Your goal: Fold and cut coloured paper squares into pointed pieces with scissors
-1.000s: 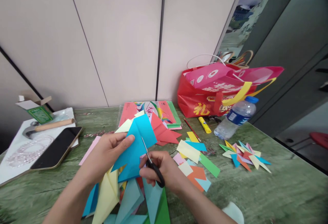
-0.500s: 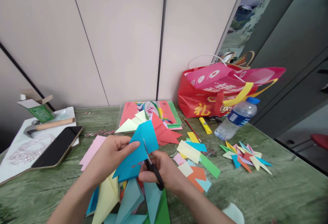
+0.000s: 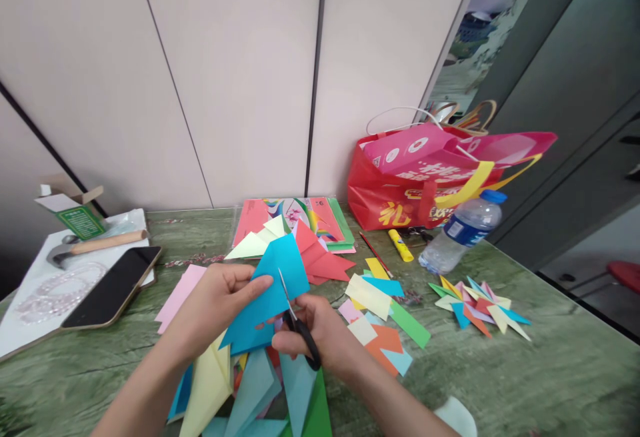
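A sheet of blue paper (image 3: 270,290) is pinched by my left hand (image 3: 225,297) along its left side, thumb on top. My right hand (image 3: 315,330) is closed round the black handles of a pair of scissors (image 3: 305,340). One blade lies over the face of the blue paper, pointing up and left, and the paper sits between the blades. Below my hands lie folded papers: a pale yellow piece (image 3: 207,383) and light blue pieces (image 3: 255,390). Behind the blue paper rests a red folded piece (image 3: 320,257).
Paper scraps (image 3: 375,303) lie right of my hands, with small pointed cuttings (image 3: 483,303) beyond. A bottle (image 3: 463,230), a glue stick (image 3: 401,245) and a red bag (image 3: 380,183) stand or lie at the back right. At left are a phone (image 3: 113,287) and a hammer (image 3: 107,242).
Almost nothing differs. The scissors' blade has shifted very slightly on the blue paper, while my left hand keeps its place.
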`<state>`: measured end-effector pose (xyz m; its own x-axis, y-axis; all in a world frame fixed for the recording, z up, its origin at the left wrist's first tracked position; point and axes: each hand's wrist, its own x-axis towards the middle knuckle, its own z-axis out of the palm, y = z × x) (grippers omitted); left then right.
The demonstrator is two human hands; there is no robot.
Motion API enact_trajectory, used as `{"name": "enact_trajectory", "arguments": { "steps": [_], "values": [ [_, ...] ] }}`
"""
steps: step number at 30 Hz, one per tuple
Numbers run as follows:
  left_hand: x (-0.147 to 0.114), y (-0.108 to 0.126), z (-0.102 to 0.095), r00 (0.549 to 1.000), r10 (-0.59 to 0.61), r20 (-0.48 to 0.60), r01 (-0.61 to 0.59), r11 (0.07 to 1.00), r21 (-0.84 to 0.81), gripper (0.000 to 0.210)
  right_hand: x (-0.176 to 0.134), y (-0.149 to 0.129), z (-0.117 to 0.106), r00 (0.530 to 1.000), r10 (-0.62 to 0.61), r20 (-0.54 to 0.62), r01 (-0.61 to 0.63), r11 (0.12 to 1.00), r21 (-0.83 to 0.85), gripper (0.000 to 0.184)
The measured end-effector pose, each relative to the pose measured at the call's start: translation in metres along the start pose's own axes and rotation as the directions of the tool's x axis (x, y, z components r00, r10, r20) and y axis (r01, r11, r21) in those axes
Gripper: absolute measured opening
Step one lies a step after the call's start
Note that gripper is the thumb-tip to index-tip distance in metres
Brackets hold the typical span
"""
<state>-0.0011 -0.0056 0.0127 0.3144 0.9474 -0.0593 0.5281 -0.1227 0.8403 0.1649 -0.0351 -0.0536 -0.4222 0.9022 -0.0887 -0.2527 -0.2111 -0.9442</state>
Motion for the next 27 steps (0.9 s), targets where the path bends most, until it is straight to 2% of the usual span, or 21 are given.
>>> {"name": "enact_trajectory", "arguments": {
  "steps": [20, 27],
  "values": [
    [-0.0013, -0.0010, -0.0003, 1.000, 0.025, 0.001, -0.025, 0.999, -0.032, 0.041, 0.0015, 0.0020, -0.0009, 1.000, 0.029, -0.013, -0.030, 0.997, -0.070, 0.044],
    [-0.0037, 0.0021, -0.0008, 0.999, 0.000, 0.047, 0.005, 0.992, -0.123, 0.038, 0.0007, 0.0050, 0.0001, 0.999, 0.027, -0.029, -0.030, 0.996, -0.086, 0.046]
  ]
}}
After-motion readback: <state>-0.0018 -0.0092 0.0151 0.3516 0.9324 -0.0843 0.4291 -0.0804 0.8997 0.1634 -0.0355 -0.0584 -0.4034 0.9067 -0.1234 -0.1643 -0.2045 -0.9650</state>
